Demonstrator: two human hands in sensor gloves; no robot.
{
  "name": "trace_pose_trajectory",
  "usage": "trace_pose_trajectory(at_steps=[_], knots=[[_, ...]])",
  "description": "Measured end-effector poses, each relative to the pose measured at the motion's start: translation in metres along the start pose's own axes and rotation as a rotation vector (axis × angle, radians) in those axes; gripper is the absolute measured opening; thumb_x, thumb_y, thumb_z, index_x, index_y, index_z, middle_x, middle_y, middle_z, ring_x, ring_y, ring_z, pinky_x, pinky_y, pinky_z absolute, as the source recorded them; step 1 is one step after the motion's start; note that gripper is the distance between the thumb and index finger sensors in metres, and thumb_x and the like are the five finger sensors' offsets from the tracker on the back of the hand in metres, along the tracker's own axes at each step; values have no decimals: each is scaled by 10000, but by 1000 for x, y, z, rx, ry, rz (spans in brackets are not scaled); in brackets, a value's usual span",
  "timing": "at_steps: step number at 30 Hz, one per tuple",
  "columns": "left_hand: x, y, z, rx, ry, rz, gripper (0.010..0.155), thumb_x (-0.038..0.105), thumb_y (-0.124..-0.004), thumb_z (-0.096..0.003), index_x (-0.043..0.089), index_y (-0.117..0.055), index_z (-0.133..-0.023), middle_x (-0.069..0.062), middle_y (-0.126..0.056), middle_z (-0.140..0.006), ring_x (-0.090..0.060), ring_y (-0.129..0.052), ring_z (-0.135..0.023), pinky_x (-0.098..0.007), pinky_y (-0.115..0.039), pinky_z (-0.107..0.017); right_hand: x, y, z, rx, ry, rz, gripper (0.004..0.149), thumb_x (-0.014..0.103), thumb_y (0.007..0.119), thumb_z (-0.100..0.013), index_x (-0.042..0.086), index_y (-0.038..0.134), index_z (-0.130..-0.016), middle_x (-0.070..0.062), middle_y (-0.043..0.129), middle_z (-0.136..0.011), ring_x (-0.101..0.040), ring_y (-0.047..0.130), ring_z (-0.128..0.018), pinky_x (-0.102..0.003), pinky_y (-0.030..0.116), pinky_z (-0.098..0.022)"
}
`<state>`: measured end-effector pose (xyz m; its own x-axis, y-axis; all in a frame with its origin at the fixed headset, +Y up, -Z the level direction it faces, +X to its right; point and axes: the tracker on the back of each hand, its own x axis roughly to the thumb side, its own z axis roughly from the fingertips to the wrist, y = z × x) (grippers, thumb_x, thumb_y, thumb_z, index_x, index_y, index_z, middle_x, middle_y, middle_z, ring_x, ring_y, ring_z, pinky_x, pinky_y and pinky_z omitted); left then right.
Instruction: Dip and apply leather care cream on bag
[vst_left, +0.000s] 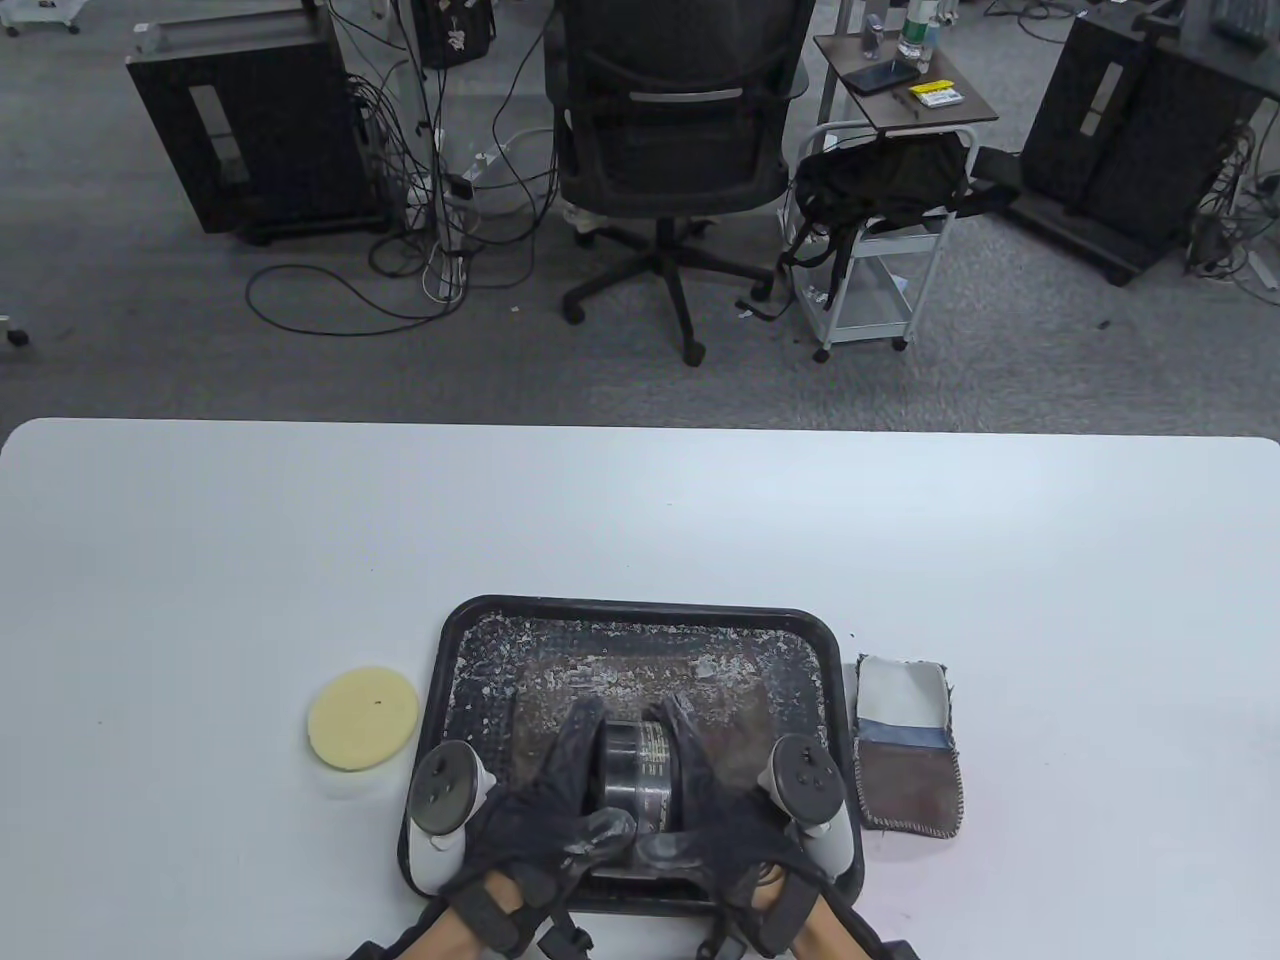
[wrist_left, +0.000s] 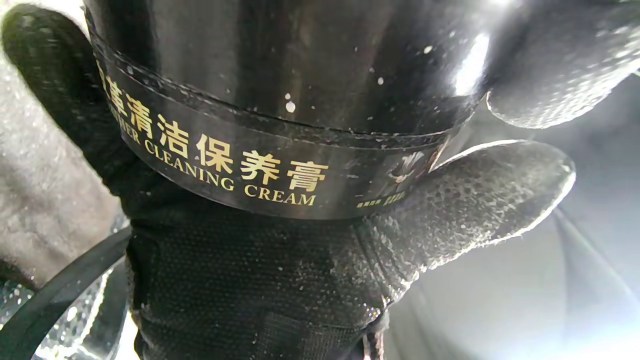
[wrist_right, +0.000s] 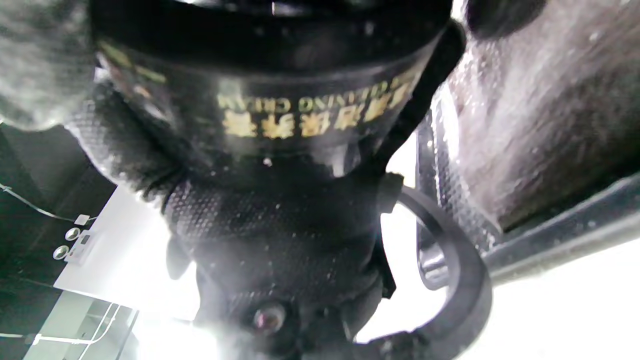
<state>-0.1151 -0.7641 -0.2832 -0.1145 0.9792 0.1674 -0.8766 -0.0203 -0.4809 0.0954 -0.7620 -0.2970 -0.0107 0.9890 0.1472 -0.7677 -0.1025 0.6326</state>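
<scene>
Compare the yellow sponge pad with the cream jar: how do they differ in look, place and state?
The sponge pad is pale yellow and flat; the cream jar is black, glossy and taller. The pad lies on the table, left of the tray; the jar is over the tray. The pad lies untouched; both hands, left hand and right hand, grip the jar. Both are round.

From my remote seat the desk (vst_left: 200, 520) fills the lower half of the table view, with the tray (vst_left: 640, 612) on it at 6 o'clock, close to the near edge. Inside the tray, toward its near side, sits the cream jar (vst_left: 640, 765). My left grip (vst_left: 545, 800) is against the jar at its 9 o'clock and my right grip (vst_left: 715, 800) at its 3 o'clock. The sponge pad (vst_left: 362, 717) lies on the desk just outside the tray at 9 o'clock; the bag (vst_left: 908, 745) lies just outside it at 3 o'clock. Beyond the desk, at 12 o'clock, an office chair (vst_left: 675, 130) stands on the floor, with a cart (vst_left: 880, 250) at its 3 o'clock.
</scene>
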Motion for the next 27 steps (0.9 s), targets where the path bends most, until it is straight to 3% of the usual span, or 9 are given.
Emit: trace_pose_trajectory(at_steps=[6, 11, 13, 14, 17, 19, 22, 24, 27], knots=[[-2, 4, 0, 1, 62, -23, 1090, 781, -836, -361, 279, -147, -1040, -95, -130, -1123, -484, -292, -1040, -723, -602, -613, 2, 0, 0, -74, 6, 0, 1252, 680, 909, -336, 194, 47, -1102, -237, 88, -1117, -660, 376, -977, -711, 674, -615], [-2, 8, 0, 0, 92, -13, 1093, 791, -841, -345, 287, -172, -1046, -105, -163, -1127, -502, -333, -1028, -715, -643, -582, 5, 2, 0, -93, -5, 49, 1256, 665, 927, -322, 173, 82, -1109, -254, 116, -1116, -686, 413, -962, -725, 685, -605], [-4, 10, 1, -13, 127, -4, 1088, 824, -791, -361, 271, -149, -1043, -129, -166, -1120, -509, -366, -1019, -692, -692, -570, 9, 5, 1, -95, -38, 84, 1254, 620, 964, -315, 201, 93, -1112, -234, 97, -1123, -685, 368, -973, -747, 629, -620], [-13, 10, 4, -17, 207, 63, 1086, 865, -726, -373, 253, -129, -1042, -140, -177, -1118, -505, -404, -1015, -657, -743, -563, 16, 7, 1, -111, -65, 208, 1249, 598, 980, -304, 219, 110, -1115, -218, 98, -1130, -679, 353, -984, -755, 607, -627], [-32, 4, 8, -76, 330, 500, 1077, 825, -742, -411, 218, -113, -1040, -177, -137, -1104, -550, -337, -994, -706, -671, -543, 31, 14, 3, -88, -154, 598, 1244, 625, 963, -302, 241, 103, -1115, -196, 106, -1138, -653, 371, -1001, -731, 624, -646], [-35, 5, 10, -129, 368, 553, 1080, 827, -726, -415, 222, -73, -1027, -169, -90, -1095, -541, -287, -999, -705, -637, -564, 34, 20, 4, -92, -192, 686, 1241, 626, 963, -295, 250, 110, -1114, -184, 114, -1142, -644, 374, -1009, -728, 622, -654], [-31, 7, 10, -124, 346, 476, 1089, 852, -698, -418, 209, -64, -1027, -174, -97, -1094, -529, -295, -1008, -691, -621, -599, 33, 19, 4, -109, -201, 642, 1233, 617, 968, -296, 263, 115, -1113, -173, 115, -1145, -634, 362, -1016, -730, 609, -660], [-25, 7, 8, -89, 280, 437, 1100, 846, -705, -416, 198, -53, -1021, -177, -64, -1080, -521, -198, -1007, -729, -448, -655, 30, 15, 3, -134, -172, 514, 1225, 626, 962, -302, 251, 126, -1116, -181, 135, -1145, -638, 380, -1009, -728, 623, -650], [-3, 11, 3, 1, 76, 258, 1102, 828, -710, -416, 223, -14, -1018, -109, 50, -1074, -454, -10, -1009, -745, -247, -664, 23, 7, 2, -177, -112, 213, 1219, 637, 954, -312, 221, 140, -1119, -204, 160, -1141, -652, 408, -994, -731, 640, -632]])
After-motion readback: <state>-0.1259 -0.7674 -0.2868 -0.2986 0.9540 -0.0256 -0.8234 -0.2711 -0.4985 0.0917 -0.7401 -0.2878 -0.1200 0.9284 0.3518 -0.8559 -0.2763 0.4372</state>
